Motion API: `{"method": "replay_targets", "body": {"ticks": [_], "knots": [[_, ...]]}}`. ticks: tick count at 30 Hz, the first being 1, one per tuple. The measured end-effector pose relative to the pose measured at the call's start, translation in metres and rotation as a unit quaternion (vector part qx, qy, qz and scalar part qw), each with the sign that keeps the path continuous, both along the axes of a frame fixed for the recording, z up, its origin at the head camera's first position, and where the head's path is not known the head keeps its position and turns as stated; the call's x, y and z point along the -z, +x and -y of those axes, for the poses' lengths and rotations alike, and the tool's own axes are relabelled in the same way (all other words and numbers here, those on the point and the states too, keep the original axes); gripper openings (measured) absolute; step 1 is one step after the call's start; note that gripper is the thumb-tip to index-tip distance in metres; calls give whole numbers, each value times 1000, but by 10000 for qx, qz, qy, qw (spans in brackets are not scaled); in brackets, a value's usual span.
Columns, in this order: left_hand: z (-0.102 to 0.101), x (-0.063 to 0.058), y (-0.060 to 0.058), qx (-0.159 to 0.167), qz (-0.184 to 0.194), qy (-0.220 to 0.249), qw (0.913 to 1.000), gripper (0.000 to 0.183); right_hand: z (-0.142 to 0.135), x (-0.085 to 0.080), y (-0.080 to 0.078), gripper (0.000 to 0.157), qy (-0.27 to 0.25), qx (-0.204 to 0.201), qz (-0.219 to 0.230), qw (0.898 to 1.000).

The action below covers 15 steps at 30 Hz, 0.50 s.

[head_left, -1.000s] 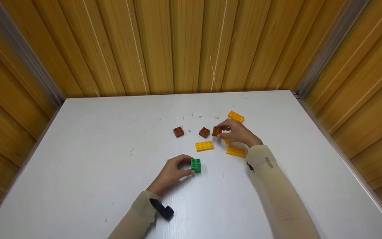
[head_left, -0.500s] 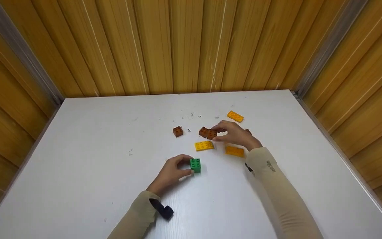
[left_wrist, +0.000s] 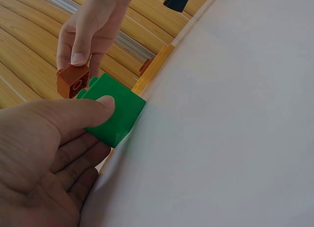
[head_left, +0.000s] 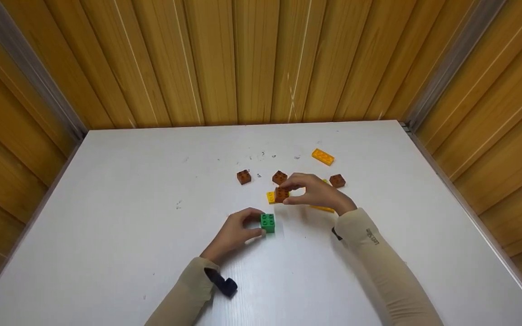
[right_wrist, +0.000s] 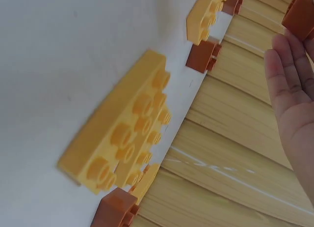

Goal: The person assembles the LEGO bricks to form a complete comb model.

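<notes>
My left hand (head_left: 236, 233) pinches a green four-studded toy building brick (head_left: 268, 223) between thumb and fingers; in the left wrist view the thumb lies flat on the side of the brick, whose bottom edge is at the table. Between thumb and fingertips, my right hand (head_left: 317, 194) holds a brown building brick (head_left: 281, 195). This brown brick is off the table, its hollow underside visible in the left wrist view (left_wrist: 77, 84). From the head view it overlaps a yellow flat brick (head_left: 270, 198), which it partly hides. Farther back lies another brown brick (head_left: 279, 175), just beyond the right fingertips.
A brown brick (head_left: 244, 177) lies to the left, another brown brick (head_left: 337, 181) right of the right hand. One yellow brick (head_left: 323, 157) is farther back. Two yellow bricks near the right wrist are partly covered; their studs show in the right wrist view.
My right hand has carried the brown brick left and toward me, away from the yellow bricks at right. A brown brick it was covering now shows. The left hand stays with the green brick.
</notes>
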<state>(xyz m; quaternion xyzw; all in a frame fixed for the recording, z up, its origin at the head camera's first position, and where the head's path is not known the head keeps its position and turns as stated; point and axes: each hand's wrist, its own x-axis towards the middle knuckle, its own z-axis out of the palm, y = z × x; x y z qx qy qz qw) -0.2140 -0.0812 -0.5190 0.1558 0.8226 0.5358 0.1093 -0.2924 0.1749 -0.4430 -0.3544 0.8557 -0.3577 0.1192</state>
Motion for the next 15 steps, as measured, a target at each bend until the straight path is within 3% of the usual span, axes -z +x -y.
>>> {"method": "replay_targets", "body": {"ticks": [15], "knots": [[0, 0, 0, 28, -224, -68, 9997, 36, 15, -1, 15, 39, 21, -730, 5, 9973]]}}
